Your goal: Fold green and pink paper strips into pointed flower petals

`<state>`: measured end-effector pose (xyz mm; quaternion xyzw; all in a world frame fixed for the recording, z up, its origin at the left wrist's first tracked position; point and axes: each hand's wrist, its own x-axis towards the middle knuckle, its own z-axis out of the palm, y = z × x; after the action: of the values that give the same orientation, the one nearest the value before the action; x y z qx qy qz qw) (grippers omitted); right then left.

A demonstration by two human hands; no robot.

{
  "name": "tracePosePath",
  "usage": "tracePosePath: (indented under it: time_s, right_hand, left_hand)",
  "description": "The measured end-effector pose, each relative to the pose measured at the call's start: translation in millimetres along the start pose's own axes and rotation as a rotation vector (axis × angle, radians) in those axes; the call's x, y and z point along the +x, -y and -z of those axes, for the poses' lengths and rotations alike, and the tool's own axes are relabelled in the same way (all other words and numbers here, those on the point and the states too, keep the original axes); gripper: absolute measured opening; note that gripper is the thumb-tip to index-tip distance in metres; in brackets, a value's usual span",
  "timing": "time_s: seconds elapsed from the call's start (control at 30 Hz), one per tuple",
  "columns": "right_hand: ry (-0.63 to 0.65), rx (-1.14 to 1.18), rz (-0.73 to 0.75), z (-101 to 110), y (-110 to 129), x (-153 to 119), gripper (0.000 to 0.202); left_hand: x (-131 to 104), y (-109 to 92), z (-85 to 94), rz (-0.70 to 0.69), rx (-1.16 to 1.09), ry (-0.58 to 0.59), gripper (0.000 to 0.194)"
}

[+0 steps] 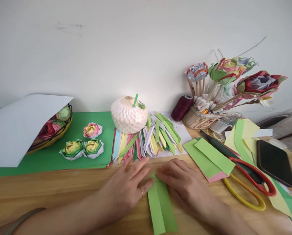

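A light green strip of paper (pixel 157 205), creased lengthwise down its middle, lies on the wooden table between my hands. My left hand (pixel 130 182) has its fingers stretched and apart, with the thumb touching the strip's upper left edge. On the other side, my right hand (pixel 182 182) is curled, its fingers closed at the strip's upper right corner. Just beyond lies a pile of folded paper pieces (pixel 136 147) in green, yellow, pink and white. Near my right hand is a stack of green paper rectangles (pixel 209 158) with a pink one beneath.
Scissors (pixel 249 174) and a black phone (pixel 274 161) lie right. Behind stand a foam-wrapped round object (pixel 129 114), a maroon thread spool (pixel 182 107) and a basket (pixel 197 119) of paper flowers. Left, three small paper flowers (pixel 93 148) sit beside white paper (pixel 25 130) covering another basket.
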<state>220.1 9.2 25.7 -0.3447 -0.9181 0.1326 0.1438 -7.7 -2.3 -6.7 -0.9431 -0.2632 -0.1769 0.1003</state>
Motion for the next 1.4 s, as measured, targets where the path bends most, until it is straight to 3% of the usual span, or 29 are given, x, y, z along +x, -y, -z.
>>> tracePosePath:
  time_s: [0.17, 0.3, 0.5, 0.63, 0.73, 0.83, 0.93, 1.1, 1.2, 1.4]
  right_hand:
    - [0.062, -0.015, 0.042, 6.2, -1.6, -2.6, 0.016]
    - [0.100, 0.027, 0.057, 13.1, -5.2, -4.5, 0.020]
    - [0.136, 0.240, 0.007, 22.1, -5.3, -12.6, 0.022]
    - [0.225, 0.340, -0.069, 21.8, 3.3, -15.3, 0.030]
    - [0.269, 0.350, 0.008, 16.2, 7.3, -13.9, 0.030]
    - [0.204, 0.330, 0.096, 7.8, 8.8, -11.7, 0.020]
    - [0.060, 0.255, 0.099, 0.2, 9.8, -10.1, 0.019]
    - [-0.123, 0.075, 0.000, -9.9, 7.0, -9.9, 0.024]
    - [-0.115, 0.068, -0.017, -10.8, 4.5, -9.5, 0.023]
    - [0.035, 0.107, -0.054, 0.8, 8.1, -6.1, 0.017]
  left_hand:
    - [-0.1, -0.7, -2.2, 0.029, 0.001, -0.009, 0.027]
    - [0.1, 0.0, -2.2, 0.039, -0.008, -0.015, 0.027]
    - [1.7, 1.7, 0.5, 0.014, -0.034, -0.018, 0.027]
    - [1.5, 2.6, 0.4, 0.016, -0.044, -0.018, 0.026]
    - [1.4, 3.8, 1.1, 0.010, -0.042, -0.004, 0.026]
    - [3.0, 4.7, 3.7, 0.025, -0.027, -0.028, 0.033]
    - [5.8, 3.0, 5.9, 0.018, -0.054, -0.146, 0.035]
    - [5.2, -5.1, 1.8, 0.020, -0.247, -0.332, 0.014]
    - [3.6, -6.2, 0.8, 0.007, -0.242, -0.303, 0.016]
    - [5.2, -0.8, 7.3, -0.046, -0.167, -0.216, 0.027]
